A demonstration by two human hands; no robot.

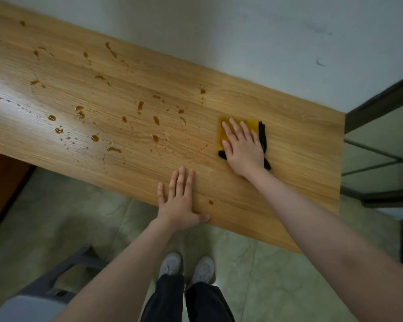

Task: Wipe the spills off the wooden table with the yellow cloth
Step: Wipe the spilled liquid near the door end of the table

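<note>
Desk: 1. Cloth: 1. Hands: 2, left, right. Shoes: 2. Spills: dozens, uncounted.

A long wooden table runs against a pale wall. Brown spills dot its left and middle parts. A folded yellow cloth with a black edge lies toward the right end, under a flat right hand. A left hand rests flat on the near edge.
</note>
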